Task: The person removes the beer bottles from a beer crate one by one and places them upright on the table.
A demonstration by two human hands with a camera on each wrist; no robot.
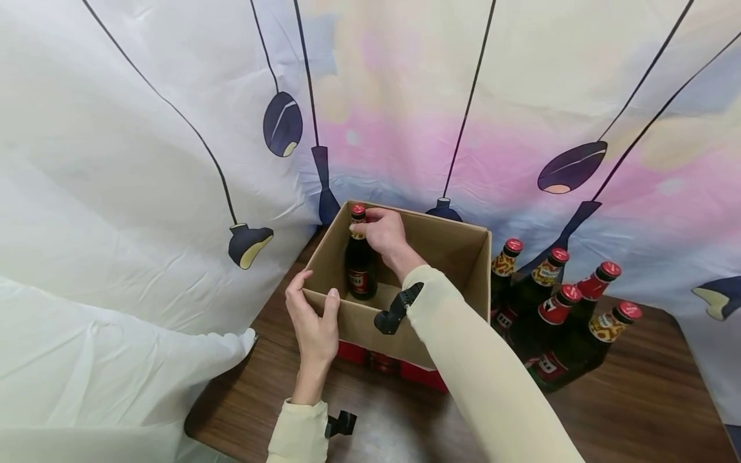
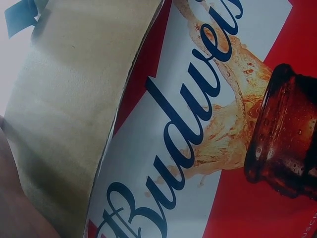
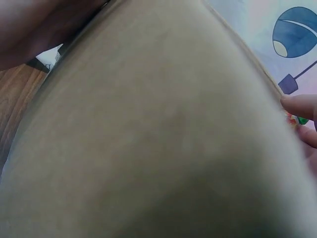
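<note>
An open cardboard box (image 1: 440, 241) stands on the table, its inside bare brown. In the left wrist view its red and white outer face (image 2: 237, 208) carries Budweiser lettering and a printed bottle. My right hand (image 1: 386, 233) reaches into the box and pinches the neck of a dark beer bottle (image 1: 360, 270) with a red cap. The bottle is upright in the far left part of the box. My left hand (image 1: 315, 328) holds the box's near left corner, thumb at the front wall's rim. In the right wrist view, the box wall hides most of the bottle.
Several more capped beer bottles (image 1: 558, 321) stand grouped just right of the box. The brown wooden table (image 1: 654, 379) has a printed cloth backdrop (image 1: 399, 83) behind it and white cloth (image 1: 116, 360) on the left.
</note>
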